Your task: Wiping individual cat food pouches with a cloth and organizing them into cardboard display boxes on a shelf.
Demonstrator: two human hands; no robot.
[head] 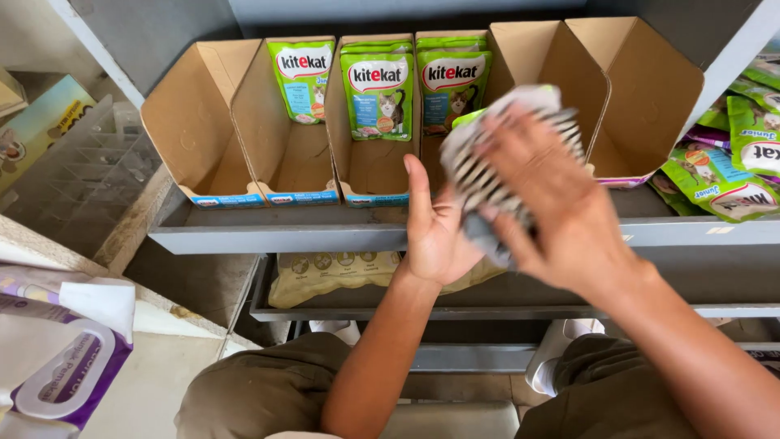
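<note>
Stack of pouches (487,175), blurred and fanned edge-on, pinched between both hands just in front of the shelf edge (284,236). Left hand (435,236) under and behind the stack, thumb up, fingers curled around its lower end. Right hand (552,203) laid flat over the top, fingers (504,138) spread narrow across the fanned edges. Number of pouches in the stack impossible to count through the blur.

Likely to slip: fanned, glossy pouches held only by side pressure, so any loosening of the palms could spill them onto the lower shelf or the floor. Also liable to snag on a cardboard divider just beyond the fingertips.

Beyond the fingers: five cardboard trays (244,122) in a row. Three rows of green pouches (378,93) standing upright at the back. Loose green pouches (723,183) heaped right of the right hand.
</note>
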